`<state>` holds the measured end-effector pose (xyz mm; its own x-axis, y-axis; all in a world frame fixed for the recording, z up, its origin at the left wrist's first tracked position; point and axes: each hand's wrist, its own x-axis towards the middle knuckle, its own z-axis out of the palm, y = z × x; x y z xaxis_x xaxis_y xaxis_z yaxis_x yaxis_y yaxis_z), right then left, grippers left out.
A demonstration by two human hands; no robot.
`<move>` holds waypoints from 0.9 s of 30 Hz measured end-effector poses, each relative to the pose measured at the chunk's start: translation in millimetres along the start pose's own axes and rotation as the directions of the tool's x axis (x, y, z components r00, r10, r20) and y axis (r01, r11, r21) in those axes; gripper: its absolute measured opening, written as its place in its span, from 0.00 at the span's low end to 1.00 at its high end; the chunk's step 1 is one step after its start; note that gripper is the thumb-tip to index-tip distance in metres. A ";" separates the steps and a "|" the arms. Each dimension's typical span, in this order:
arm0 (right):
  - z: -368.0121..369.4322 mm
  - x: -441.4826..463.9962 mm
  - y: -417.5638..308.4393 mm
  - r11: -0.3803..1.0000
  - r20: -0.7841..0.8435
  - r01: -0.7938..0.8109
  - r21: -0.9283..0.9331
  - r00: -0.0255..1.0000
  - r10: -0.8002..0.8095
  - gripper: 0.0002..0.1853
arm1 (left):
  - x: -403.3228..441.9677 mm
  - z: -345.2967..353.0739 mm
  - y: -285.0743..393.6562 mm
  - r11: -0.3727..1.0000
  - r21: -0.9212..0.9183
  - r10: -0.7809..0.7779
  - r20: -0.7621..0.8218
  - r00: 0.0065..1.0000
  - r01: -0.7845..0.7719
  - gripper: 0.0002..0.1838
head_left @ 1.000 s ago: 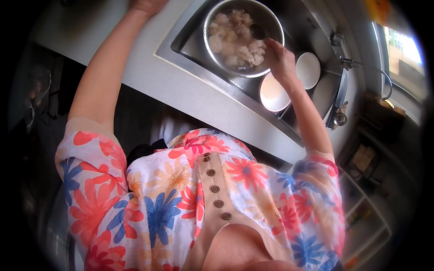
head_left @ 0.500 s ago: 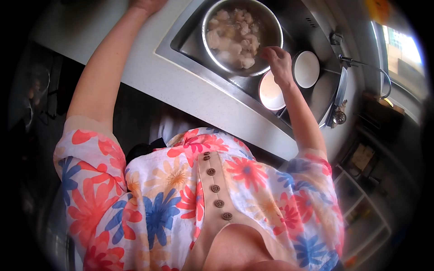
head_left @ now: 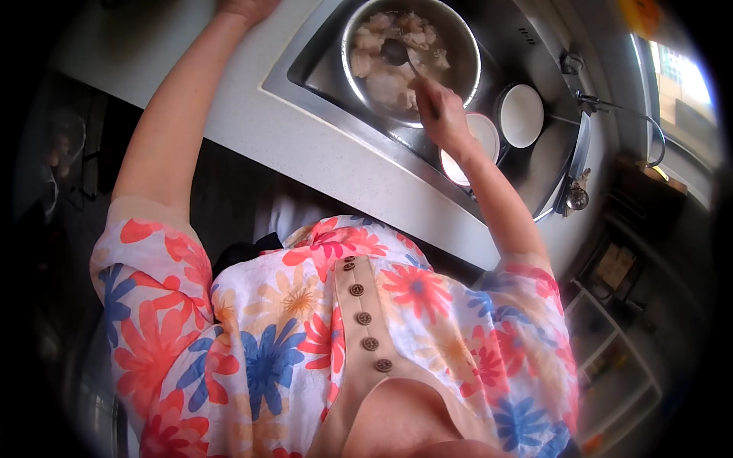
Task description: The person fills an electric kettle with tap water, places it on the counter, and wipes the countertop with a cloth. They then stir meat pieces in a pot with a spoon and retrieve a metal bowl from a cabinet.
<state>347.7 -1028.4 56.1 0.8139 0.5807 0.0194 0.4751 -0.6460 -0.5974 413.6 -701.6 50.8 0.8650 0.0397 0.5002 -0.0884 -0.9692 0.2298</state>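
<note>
My right hand [head_left: 445,122] is closed around the handle of a ladle [head_left: 395,52]. The ladle's dark round bowl is over the pale chunks of meat [head_left: 385,85], which sit in cloudy liquid inside a large steel pot [head_left: 475,65]. That pot stands in the steel sink. Under my right forearm is a white bowl [head_left: 482,131], partly covered by the hand. My left hand [head_left: 250,8] is at the top edge of the view by the countertop [head_left: 229,114]; its fingers are cut off there.
A second white bowl [head_left: 521,116] stands in the sink [head_left: 305,65] to the right of the pot. Farther right, a thin curved faucet [head_left: 649,122] rises near the window [head_left: 679,84]. A metal strainer ball [head_left: 577,199] lies by the sink's edge.
My right hand has moved left and down, tilting over the near rim. The ladle's bowl now shows above the meat, where it was not visible before. The left hand stays put.
</note>
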 end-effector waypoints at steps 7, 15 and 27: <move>-35.5 9.1 29.5 0.994 -0.109 -0.040 -0.098 0.994 0.029 0.06 | -0.1 -4.2 4.2 1.000 -0.020 -0.022 0.008 1.000 0.023 0.16; 4.0 31.8 67.8 0.972 -0.111 0.010 -0.236 0.993 -0.037 0.04 | 0.5 1.3 -1.4 1.000 0.001 0.015 -0.032 0.999 -0.015 0.16; -46.5 -30.3 4.5 0.996 0.133 0.071 -0.048 0.989 -0.064 0.09 | -0.1 -3.8 3.5 1.000 0.015 -0.003 0.012 1.000 0.002 0.17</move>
<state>340.7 -1071.9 90.1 0.7300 0.6817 -0.0495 0.5469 -0.6261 -0.5557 411.4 -704.1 54.7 0.8709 0.0393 0.4898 -0.0788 -0.9727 0.2182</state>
